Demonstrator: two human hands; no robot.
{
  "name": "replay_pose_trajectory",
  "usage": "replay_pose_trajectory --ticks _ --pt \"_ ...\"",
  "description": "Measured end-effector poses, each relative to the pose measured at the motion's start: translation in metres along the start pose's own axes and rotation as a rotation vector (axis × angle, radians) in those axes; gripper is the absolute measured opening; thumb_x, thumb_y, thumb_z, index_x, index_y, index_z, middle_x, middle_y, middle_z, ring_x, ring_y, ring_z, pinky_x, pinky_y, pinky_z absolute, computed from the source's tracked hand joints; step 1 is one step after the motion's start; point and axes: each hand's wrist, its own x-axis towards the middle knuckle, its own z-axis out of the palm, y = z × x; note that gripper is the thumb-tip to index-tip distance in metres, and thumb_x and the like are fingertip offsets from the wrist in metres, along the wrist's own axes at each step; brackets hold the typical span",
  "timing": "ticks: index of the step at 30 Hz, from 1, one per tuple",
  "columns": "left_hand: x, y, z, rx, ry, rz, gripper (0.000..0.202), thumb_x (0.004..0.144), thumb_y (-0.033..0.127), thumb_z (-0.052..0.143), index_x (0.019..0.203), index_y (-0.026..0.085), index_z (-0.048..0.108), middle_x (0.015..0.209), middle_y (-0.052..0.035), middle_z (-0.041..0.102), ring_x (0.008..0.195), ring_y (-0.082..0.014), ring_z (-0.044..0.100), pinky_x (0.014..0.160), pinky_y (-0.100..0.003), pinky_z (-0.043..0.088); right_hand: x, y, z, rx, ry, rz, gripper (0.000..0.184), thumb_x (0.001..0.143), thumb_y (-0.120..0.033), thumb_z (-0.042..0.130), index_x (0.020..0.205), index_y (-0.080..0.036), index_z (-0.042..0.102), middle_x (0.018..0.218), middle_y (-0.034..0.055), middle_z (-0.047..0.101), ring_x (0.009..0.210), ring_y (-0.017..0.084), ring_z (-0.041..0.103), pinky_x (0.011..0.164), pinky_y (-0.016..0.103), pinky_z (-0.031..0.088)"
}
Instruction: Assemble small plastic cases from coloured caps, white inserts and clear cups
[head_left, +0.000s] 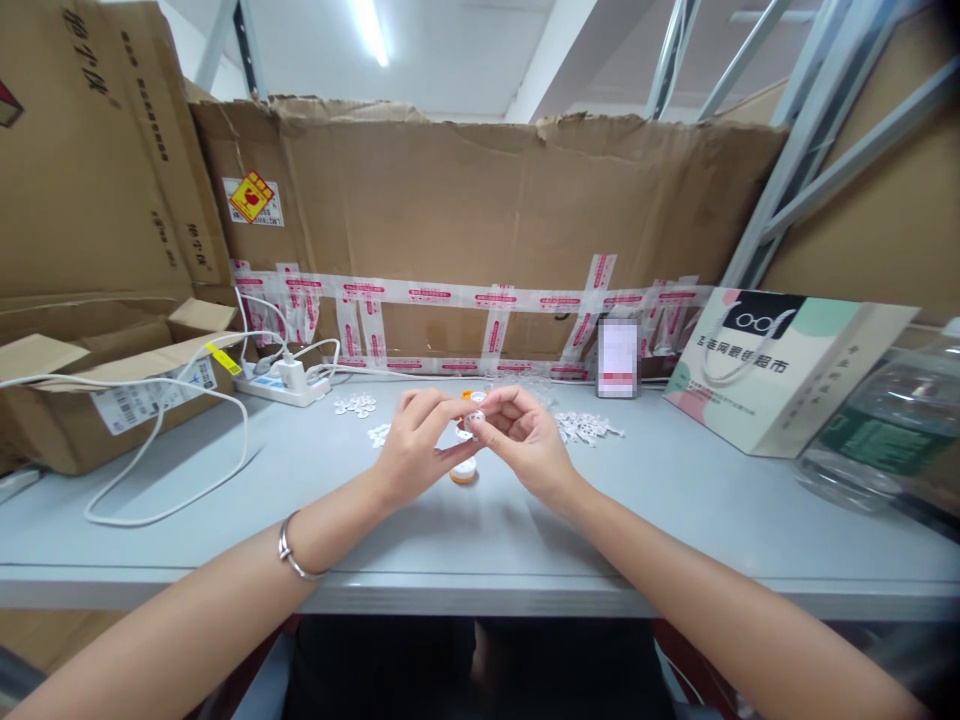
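Toward the right edge of the surface point(315, 540), a paper bag point(750, 390) read "超市" below printed glasses point(759, 320). Above the surface's middle, left grip point(415, 440) and right grip point(531, 440) together pinched a small white piece point(474, 421).

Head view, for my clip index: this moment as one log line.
left hand: at small white plastic part; right hand: pinching it; below hands: round white-and-orange piece on grey tabletop; right: scattered white pieces
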Motion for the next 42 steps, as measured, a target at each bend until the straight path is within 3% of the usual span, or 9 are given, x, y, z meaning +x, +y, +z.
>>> replay_pose_trajectory --ticks 14,21,24,27,31,35,42 --pt "-0.001 0.0 0.0 -0.01 0.011 -0.011 0.031 0.076 0.027 0.066 0.103 0.023 0.051 0.082 -0.0004 0.063 0.073 -0.0132 0.057 0.072 -0.029 0.039 -0.003 -0.003 0.0 0.035 -0.041 -0.058 0.028 0.074 -0.024 0.065 0.083 -0.025 0.039 0.079 -0.0018 0.064 0.08 0.015 0.063 0.077 0.033 0.049" --pt "0.002 -0.002 -0.003 -0.003 -0.029 -0.036 0.028 0.077 0.035 0.064 0.097 0.02 0.052 0.079 -0.0012 0.062 0.073 -0.0143 0.055 0.072 -0.029 0.04 0.004 0.002 -0.003 0.037 0.051 -0.014 0.029 0.07 -0.027 0.068 0.082 -0.025 0.043 0.072 -0.0031 0.063 0.074 0.014 0.063 0.071 0.03 0.05" --pt "0.005 -0.007 -0.007 -0.061 -0.191 -0.07 0.028 0.078 0.038 0.061 0.097 0.019 0.054 0.081 -0.0025 0.061 0.074 -0.0146 0.054 0.073 -0.029 0.039 0.013 0.009 -0.012 0.06 0.202 0.013 0.028 0.07 -0.031 0.067 0.088 -0.025 0.046 0.073 -0.003 0.064 0.069 0.013 0.062 0.068 0.029 0.05" --pt "0.005 -0.016 -0.009 -0.159 -0.505 -0.09 0.025 0.081 0.04 0.056 0.097 0.02 0.056 0.085 -0.0026 0.061 0.079 -0.0153 0.055 0.073 -0.028 0.04 0.02 0.017 -0.021 0.075 0.323 0.044 0.028 0.069 -0.036 0.066 0.088 -0.024 0.049 0.071 -0.0033 0.063 0.062 0.013 0.061 0.064 0.029 0.05" --pt "-0.002 -0.025 -0.007 -0.239 -0.805 -0.117 0.037 0.075 0.047 0.06 0.101 0.02 0.057 0.09 -0.004 0.061 0.085 -0.0182 0.056 0.073 -0.028 0.042 0.023 0.025 -0.027 -0.027 0.286 0.066 0.028 0.069 -0.037 0.066 0.091 -0.023 0.056 0.071 -0.0021 0.061 0.066 0.013 0.059 0.064 0.028 0.048" --pt "-0.007 -0.027 -0.005 -0.242 -0.905 -0.187 0.039 0.072 0.047 0.062 0.099 0.018 0.058 0.088 -0.0047 0.06 0.081 -0.0182 0.056 0.07 -0.027 0.042 0.022 0.027 -0.027 -0.11 0.249 0.088 0.025 0.068 -0.034 0.065 0.09 -0.022 0.063 0.082 0.0011 0.065 0.076 0.015 0.059 0.072 0.029 0.047" --pt "-0.012 -0.032 0.001 -0.263 -0.892 -0.26 0.029 0.077 0.041 0.057 0.093 0.017 0.06 0.081 -0.0045 0.062 0.074 -0.0168 0.057 0.065 -0.026 0.043 0.023 0.029 -0.028 -0.132 0.21 0.15 0.025 0.066 -0.035 0.068 0.085 -0.021 0.065 0.086 0.0032 0.067 0.079 0.016 0.061 0.076 0.032 0.047"
